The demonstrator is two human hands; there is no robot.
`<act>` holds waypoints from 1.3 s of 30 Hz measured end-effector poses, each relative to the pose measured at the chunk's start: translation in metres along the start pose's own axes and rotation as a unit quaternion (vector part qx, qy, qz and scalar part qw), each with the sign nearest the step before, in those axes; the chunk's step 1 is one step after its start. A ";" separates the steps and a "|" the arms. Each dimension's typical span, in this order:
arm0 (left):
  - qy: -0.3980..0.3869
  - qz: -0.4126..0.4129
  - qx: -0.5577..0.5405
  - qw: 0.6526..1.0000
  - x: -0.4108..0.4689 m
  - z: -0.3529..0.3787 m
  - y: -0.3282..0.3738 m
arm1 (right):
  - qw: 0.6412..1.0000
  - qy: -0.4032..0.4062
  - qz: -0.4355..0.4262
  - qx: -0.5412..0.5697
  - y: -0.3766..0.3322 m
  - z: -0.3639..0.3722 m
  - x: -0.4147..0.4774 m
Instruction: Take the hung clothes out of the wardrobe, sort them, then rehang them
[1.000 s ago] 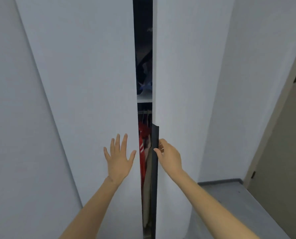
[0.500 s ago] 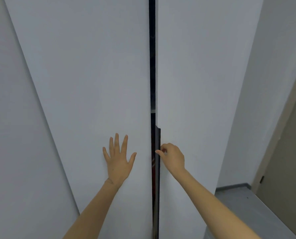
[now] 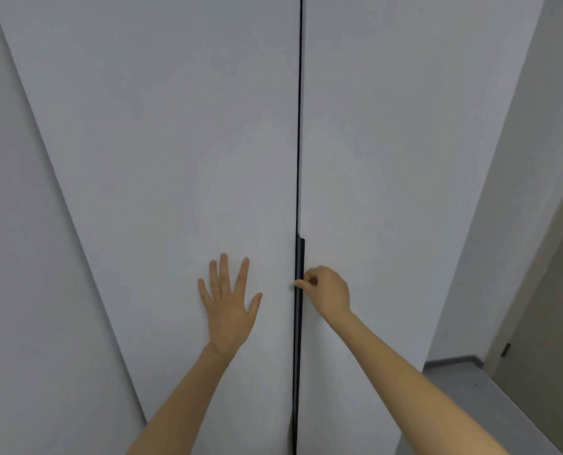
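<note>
Both wardrobe [image 3: 405, 142] doors meet at a thin dark seam. Flat left hand [image 3: 229, 310], fingers spread, presses left door [image 3: 175, 159] just left of handle strip [image 3: 300, 254]. Curled right hand [image 3: 327, 292] pinches handle strip near its top.

The left wardrobe door [image 3: 142, 126] and the right wardrobe door [image 3: 405, 126] are smooth, matt, pale grey panels, evenly finished like laminate. The handle strip [image 3: 300, 254] on the right door's edge is dark and matt; whether metal or plastic cannot be told. The floor [image 3: 470, 389] looks smooth, dull grey, the room door [image 3: 552, 323] matt beige
</note>
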State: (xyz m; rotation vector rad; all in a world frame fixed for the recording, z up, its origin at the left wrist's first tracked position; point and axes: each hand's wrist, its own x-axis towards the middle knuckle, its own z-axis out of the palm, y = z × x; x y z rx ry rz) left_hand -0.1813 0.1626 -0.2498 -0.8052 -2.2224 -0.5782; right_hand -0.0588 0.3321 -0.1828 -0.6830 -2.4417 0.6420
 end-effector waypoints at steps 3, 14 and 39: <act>0.001 -0.005 0.003 1.000 0.001 0.003 0.003 | 1.000 0.006 -0.004 -0.005 0.002 0.005 0.006; -0.009 -0.001 0.017 1.000 0.002 -0.001 -0.001 | 0.999 0.001 0.006 -0.047 0.004 0.011 0.026; -0.149 -0.016 -0.039 0.988 -0.050 -0.050 0.011 | 0.990 -0.078 0.007 -0.118 0.014 -0.022 -0.068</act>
